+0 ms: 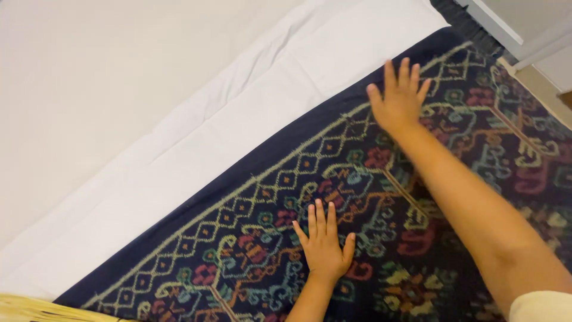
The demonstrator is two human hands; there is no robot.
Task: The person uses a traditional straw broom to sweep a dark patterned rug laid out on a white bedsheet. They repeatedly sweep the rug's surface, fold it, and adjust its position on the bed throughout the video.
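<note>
Patterned dark cloth (286, 197), navy with multicoloured woven motifs, lies spread flat over a white sheet (196, 131) on the bed, its plain dark edge running diagonally. Right hand (398, 98) presses flat near that far edge, fingers open and spread. Left hand (325, 244) rests palm down nearer, fingers open, gripping nothing.
</note>
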